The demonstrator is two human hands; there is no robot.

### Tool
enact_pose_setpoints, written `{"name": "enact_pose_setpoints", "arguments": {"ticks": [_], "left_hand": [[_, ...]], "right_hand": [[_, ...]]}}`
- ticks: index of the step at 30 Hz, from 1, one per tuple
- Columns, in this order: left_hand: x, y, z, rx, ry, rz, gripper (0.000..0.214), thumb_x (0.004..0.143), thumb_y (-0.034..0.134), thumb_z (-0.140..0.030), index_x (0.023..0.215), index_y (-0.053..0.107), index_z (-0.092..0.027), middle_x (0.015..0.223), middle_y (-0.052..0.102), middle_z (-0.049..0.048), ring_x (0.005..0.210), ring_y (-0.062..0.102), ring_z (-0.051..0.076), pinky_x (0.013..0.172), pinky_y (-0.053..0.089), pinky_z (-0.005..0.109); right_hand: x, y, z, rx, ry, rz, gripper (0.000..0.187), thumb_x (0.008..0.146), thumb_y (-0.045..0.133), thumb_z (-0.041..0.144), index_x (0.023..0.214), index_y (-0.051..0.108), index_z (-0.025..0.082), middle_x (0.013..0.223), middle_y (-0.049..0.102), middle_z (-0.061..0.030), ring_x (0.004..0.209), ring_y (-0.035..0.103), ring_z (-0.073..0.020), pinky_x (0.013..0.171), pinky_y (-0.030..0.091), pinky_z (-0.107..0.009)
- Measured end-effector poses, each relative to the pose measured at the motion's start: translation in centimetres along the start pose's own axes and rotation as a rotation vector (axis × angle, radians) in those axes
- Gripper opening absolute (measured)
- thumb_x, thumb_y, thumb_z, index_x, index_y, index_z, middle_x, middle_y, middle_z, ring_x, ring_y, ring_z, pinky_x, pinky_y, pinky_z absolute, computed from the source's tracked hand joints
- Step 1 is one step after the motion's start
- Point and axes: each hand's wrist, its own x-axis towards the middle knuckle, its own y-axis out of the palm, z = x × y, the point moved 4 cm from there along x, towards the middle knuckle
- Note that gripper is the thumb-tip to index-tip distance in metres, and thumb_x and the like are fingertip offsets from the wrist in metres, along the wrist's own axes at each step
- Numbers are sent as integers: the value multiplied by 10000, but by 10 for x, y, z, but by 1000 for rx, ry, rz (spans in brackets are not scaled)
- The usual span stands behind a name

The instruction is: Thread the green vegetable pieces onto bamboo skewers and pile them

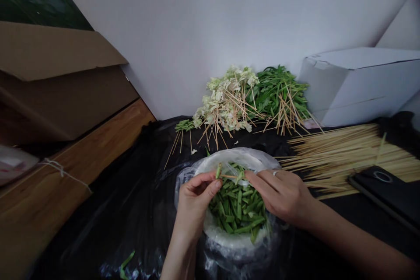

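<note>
My left hand (195,199) pinches a short green bean piece (218,170) above a plastic-lined white bowl (229,238) full of cut green beans (239,210). My right hand (282,194) holds a thin bamboo skewer (229,176) that points left into that piece; another bean piece sits on the skewer near my fingers. Both hands hover over the bowl, their fingers closed in pinches.
Piles of skewered cabbage (226,100) and skewered greens (278,94) lie by the wall, with a few bean skewers (184,127). Loose bamboo skewers (341,153) lie at right beside a black phone-like object (387,192). A white box (361,83) and cardboard (59,74) flank the black plastic sheet (131,205).
</note>
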Motion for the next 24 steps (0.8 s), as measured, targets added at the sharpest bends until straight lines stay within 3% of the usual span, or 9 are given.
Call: {"name": "enact_pose_setpoints", "arguments": {"ticks": [9,18,24], "left_hand": [[-1,3,-2,40,-25,67,162,623,872,-232,767,799,-223,758,784,18,694,703,141,692,561,223],[-3,19,4,97,-27,163,139,605,863,-238,720,791,-211,782,781,28,724,696,162,731,555,258],[-5,6,-9,417,102,134,128,787,712,-308,825,761,-196,810,754,39,749,663,181,716,512,275]], "right_hand": [[-3,6,2,59,29,36,237,943,399,99,1113,565,102,780,615,-32,595,497,-153,523,343,-324],[2,-1,6,25,-37,27,254,929,477,98,1169,546,53,746,587,-31,614,507,-152,565,362,-318],[1,-2,-4,-5,61,49,251,929,468,103,1169,540,102,736,585,-13,592,497,-148,559,344,-321]]}}
